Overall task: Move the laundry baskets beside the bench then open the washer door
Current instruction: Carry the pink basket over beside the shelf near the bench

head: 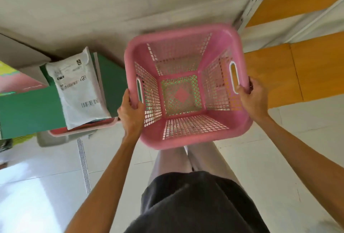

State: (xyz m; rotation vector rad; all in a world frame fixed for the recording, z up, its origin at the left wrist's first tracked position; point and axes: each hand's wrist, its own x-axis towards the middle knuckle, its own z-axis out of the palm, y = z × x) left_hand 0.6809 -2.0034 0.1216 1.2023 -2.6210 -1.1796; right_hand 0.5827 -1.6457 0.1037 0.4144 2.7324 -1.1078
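Note:
A pink plastic laundry basket (186,136) with perforated walls is held up in front of me, empty, above the floor. My left hand (131,113) grips its left rim by the slot handle. My right hand (250,98) grips the right rim by the other handle. A wooden bench (290,72) with orange slats and a white metal frame stands to the right, close to the basket. Another pink basket (81,130) rests on the floor at the left, mostly hidden under green boxes. No washer is in view.
A large green box (28,109) with a white mailer bag (78,87) on it lies at the left over the second basket. A pink and grey box (20,76) lies further left. The grey wall runs along the top. White tiled floor surrounds my legs.

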